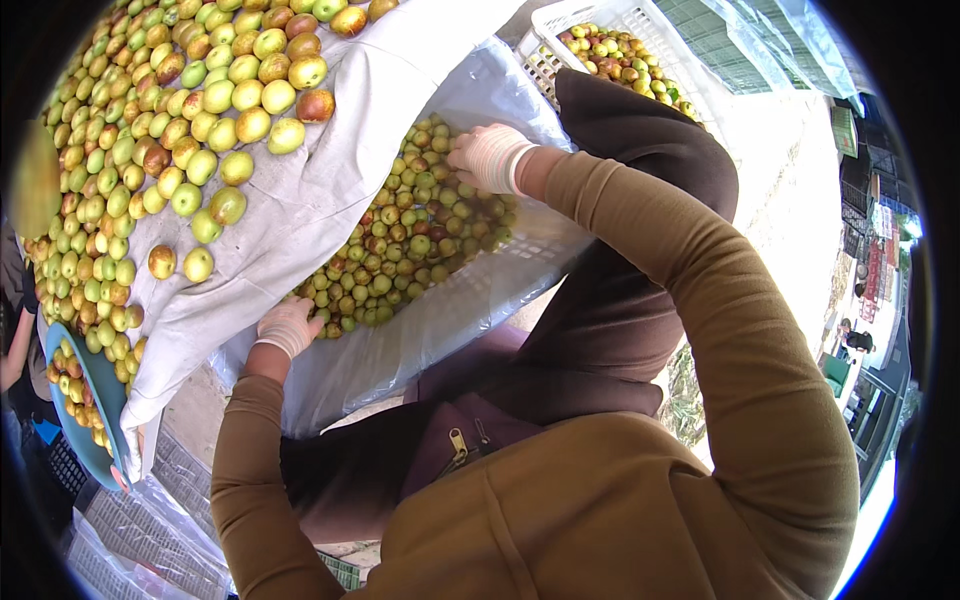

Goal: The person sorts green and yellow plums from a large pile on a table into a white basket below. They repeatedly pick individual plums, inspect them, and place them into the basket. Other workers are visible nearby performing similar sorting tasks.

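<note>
Before me is a container lined with clear plastic film (352, 382), holding many green and reddish jujubes (375, 262). My left hand (289, 326), in a thin pale striped glove, lies at its left end, touching the edge of the fruit. Its thumb points over the jujubes, while the other fingers are partly hidden. At the far right end my right hand (491, 157), gloved alike, reaches over the fruit with the fingers bent down. Whether either hand grips anything is not clear. A pale cloth (322, 187) hangs over the container's far side.
More jujubes (187, 150) cover the cloth-draped surface at upper left. A blue basin (109, 427) with jujubes stands at its left end. Beyond my knee is a white plastic crate (536, 64) with jujubes. Another person's arm (19, 345) shows at far left.
</note>
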Action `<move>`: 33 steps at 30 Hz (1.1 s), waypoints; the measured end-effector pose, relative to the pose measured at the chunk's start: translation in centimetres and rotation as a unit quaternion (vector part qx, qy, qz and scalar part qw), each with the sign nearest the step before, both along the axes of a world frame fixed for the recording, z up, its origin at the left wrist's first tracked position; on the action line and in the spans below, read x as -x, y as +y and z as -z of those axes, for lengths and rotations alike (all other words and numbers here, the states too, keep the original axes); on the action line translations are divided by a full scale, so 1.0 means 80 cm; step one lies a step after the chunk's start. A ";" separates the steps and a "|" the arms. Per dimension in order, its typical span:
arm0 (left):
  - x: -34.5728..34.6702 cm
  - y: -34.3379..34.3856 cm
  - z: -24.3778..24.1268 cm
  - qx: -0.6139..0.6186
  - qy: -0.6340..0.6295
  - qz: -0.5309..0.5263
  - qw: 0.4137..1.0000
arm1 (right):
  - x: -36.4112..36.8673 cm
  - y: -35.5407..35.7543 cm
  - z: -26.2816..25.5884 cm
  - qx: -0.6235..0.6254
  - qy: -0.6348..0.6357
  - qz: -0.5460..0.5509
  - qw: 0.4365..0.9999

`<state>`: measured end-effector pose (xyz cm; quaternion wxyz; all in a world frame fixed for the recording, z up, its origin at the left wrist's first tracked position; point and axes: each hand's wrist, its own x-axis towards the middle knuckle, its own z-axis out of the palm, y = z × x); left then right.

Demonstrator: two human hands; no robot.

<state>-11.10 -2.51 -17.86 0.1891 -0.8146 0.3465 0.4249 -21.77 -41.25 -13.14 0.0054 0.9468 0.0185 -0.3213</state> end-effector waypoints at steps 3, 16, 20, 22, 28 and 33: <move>0.051 -0.002 -0.056 0.120 0.168 -0.077 0.975 | 0.020 -0.005 -0.068 0.032 -0.199 0.067 0.977; 0.172 -0.022 -0.109 0.170 0.044 0.029 0.984 | 0.023 -0.098 0.061 0.107 -0.180 0.336 0.918; 0.175 -0.010 -0.102 0.195 0.023 0.012 0.981 | 0.015 -0.051 -0.028 -0.048 -0.202 0.428 0.880; 0.169 -0.016 -0.109 0.191 0.029 -0.001 0.981 | 0.001 -0.054 -0.022 -0.012 -0.225 0.381 0.897; 0.114 -0.021 -0.222 0.490 -0.134 -0.170 0.845 | -0.040 -0.030 -0.137 0.031 -0.154 0.233 0.960; -0.038 0.062 -0.237 0.446 -0.494 -0.231 0.710 | -0.086 0.005 -0.222 -0.234 -0.533 0.179 0.793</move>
